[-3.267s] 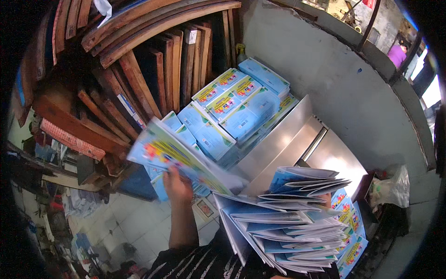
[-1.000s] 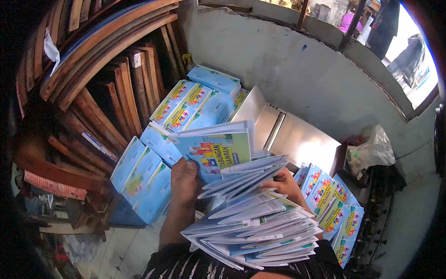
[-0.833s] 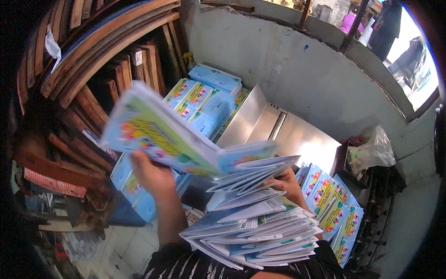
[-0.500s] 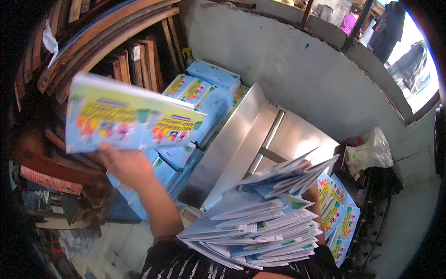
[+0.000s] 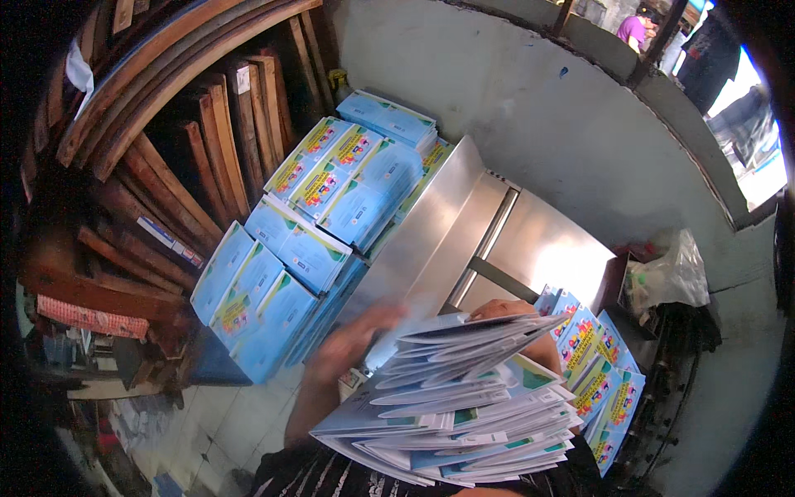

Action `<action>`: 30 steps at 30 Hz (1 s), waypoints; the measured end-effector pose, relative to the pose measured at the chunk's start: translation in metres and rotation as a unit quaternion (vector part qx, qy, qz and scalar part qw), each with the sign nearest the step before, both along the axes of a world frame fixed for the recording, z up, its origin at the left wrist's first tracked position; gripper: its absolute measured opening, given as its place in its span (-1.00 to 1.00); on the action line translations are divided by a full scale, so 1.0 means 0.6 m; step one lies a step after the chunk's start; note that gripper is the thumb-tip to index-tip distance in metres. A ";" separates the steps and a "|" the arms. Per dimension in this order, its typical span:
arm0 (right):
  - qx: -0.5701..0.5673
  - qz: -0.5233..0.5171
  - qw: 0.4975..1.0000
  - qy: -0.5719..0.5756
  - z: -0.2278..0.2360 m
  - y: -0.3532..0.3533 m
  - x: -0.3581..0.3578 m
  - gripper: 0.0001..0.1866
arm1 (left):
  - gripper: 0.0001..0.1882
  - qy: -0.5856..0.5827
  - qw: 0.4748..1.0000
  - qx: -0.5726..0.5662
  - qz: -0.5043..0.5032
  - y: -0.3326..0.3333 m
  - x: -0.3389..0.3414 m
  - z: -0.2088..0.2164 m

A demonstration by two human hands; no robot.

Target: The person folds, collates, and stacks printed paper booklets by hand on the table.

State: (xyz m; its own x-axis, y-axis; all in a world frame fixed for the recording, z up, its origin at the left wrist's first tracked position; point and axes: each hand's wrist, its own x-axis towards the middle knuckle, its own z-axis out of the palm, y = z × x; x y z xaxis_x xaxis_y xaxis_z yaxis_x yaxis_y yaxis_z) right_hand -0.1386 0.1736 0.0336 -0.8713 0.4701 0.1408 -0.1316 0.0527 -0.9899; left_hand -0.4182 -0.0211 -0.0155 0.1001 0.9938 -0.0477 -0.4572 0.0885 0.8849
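A thick fanned pile of folded booklets (image 5: pixel 472 414) with white pages rests against my front, its folded ends pointing different ways. My right hand (image 5: pixel 505 311) is at the pile's far upper side, its fingers curled over the top booklets; part of the hand is hidden behind them. My left hand (image 5: pixel 360 335), smeared by motion, is just left of the pile, in front of the metal machine; nothing can be made out in its fingers. Stacks of blue booklets with yellow-green printed covers (image 5: pixel 323 186) stand beyond it to the left.
A shiny metal machine bed (image 5: pixel 530 232) lies ahead, by a grey wall (image 5: pixel 497 91). More booklets (image 5: pixel 596 373) lie at the right, near a dark box with a clear plastic bag (image 5: pixel 671 269). Wooden boards (image 5: pixel 215 141) fill the left rack. A person in purple (image 5: pixel 633 31) is far off.
My left hand has come back rightward from the stacks toward the pile, and the open booklet it held up is no longer in it. My right hand remains at the pile's top.
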 end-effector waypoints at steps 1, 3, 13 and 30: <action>0.038 -0.002 0.999 0.025 -0.004 0.000 -0.002 -0.57 | -0.45 0.060 0.998 0.034 0.000 -0.015 -0.015 -0.027; -0.033 -0.005 0.998 0.046 0.008 -0.009 -0.025 -0.65 | -0.45 0.116 0.987 0.110 0.033 -0.057 -0.038 -0.035; -0.026 -0.028 0.995 -0.092 0.002 0.004 -0.012 -0.59 | -0.55 -0.023 0.723 0.197 0.662 -0.069 -0.118 0.143; 0.117 -0.063 0.988 -0.071 -0.018 -0.011 0.001 -0.64 | -0.54 0.058 0.969 0.176 0.165 0.063 -0.004 0.110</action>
State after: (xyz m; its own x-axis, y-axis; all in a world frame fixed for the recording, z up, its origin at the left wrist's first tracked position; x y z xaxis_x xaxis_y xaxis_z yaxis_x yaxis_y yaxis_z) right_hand -0.1380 0.1673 0.0227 -0.8263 0.5457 0.1393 0.0306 0.2904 -0.9564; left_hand -0.4203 0.0164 0.0506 -0.2116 0.9277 0.3074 -0.3044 -0.3615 0.8813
